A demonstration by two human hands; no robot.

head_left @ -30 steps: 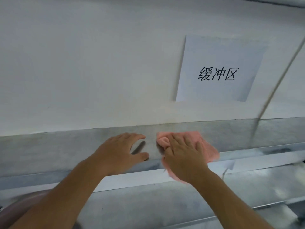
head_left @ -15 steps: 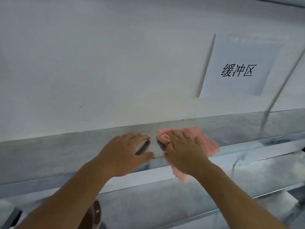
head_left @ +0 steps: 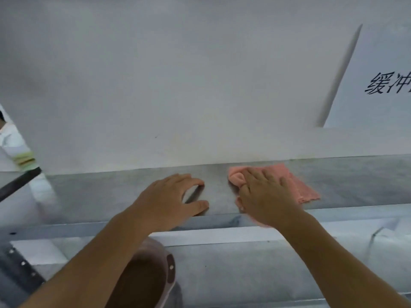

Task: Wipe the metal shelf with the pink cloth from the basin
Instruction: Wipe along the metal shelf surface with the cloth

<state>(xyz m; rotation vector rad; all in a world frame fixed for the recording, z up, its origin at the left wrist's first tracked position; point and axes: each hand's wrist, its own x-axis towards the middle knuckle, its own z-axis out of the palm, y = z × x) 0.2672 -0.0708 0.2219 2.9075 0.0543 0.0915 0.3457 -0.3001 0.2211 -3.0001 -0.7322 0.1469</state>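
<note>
The metal shelf point(head_left: 106, 192) runs across the view below a white wall. A pink cloth point(head_left: 298, 183) lies flat on its top surface, right of centre. My right hand point(head_left: 264, 196) presses down on the cloth with fingers spread over it; part of the cloth hangs over the shelf's front edge beneath my wrist. My left hand point(head_left: 169, 198) rests on the bare shelf just left of the cloth, fingers apart and holding nothing. A brownish-pink basin point(head_left: 160, 274) sits on the lower level, partly hidden by my left forearm.
A white paper sign point(head_left: 378, 85) with black characters is on the wall at the upper right. A lower metal shelf level point(head_left: 255, 270) lies beneath. A dark bar point(head_left: 17, 185) and a perforated upright point(head_left: 17, 265) stand at the left edge.
My view has swung left, so the sign has slid toward the right edge and the basin has come into sight. Both hands and the cloth have shifted leftward along the shelf.
</note>
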